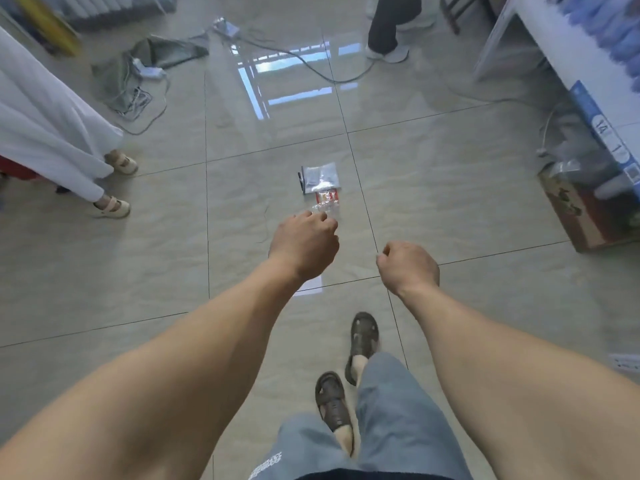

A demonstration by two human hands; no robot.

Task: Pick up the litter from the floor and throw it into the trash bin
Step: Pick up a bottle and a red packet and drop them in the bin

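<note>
A person in a white skirt (52,133) and pale sandals (112,206) is standing at the left edge. Tangled cables (133,98) are lying on the glossy tiled floor (450,188), and a cardboard box (585,216) is sitting at the right.

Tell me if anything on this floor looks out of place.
Yes: a silver foil pouch and a clear crinkled plastic wrapper with red print lie loose on the glossy beige tiled floor, just beyond the left hand. Tangled grey cables sprawl farther back.

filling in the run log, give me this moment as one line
phase: approach | left hand: fingers curled, empty | right hand: fingers curled, empty | litter: on floor tile ahead, untouched | trash bin: not in view
</note>
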